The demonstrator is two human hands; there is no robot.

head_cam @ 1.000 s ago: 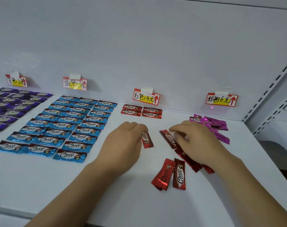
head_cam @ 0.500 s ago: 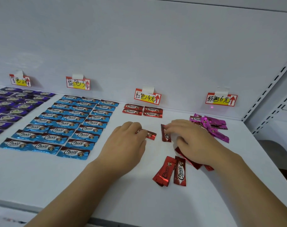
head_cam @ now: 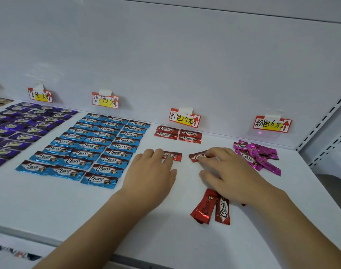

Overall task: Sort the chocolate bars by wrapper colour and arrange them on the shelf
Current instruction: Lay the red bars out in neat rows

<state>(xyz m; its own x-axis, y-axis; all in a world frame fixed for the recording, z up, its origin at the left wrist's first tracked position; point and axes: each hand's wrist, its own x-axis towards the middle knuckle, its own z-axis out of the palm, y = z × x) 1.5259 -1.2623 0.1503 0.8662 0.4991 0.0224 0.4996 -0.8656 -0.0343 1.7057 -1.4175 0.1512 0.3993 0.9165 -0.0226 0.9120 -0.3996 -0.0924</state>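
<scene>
On the white shelf (head_cam: pixel 68 210), four red chocolate bars (head_cam: pixel 178 134) lie in two rows under the red label (head_cam: pixel 185 119). In front of them my left hand (head_cam: pixel 152 171) presses its fingertips on the left end of a flat red bar (head_cam: pixel 174 156). My right hand (head_cam: pixel 229 171) presses bent fingers on another red bar (head_cam: pixel 196 156), its thumb held apart. Two loose red bars (head_cam: pixel 204 206) (head_cam: pixel 223 210) lie near my right wrist; a further red one is mostly hidden beneath it.
A jumbled pile of pink bars (head_cam: pixel 257 154) sits under the pink label (head_cam: pixel 272 124). Blue bars (head_cam: pixel 88 148) form a neat grid under the blue label (head_cam: pixel 105 100), purple bars (head_cam: pixel 20 129) further left. A slotted upright (head_cam: pixel 321 129) bounds the right side.
Both hands moved toward the back of the shelf. The left bar now lies flat and sideways under my fingers; the right bar turned from upright to nearly sideways.
</scene>
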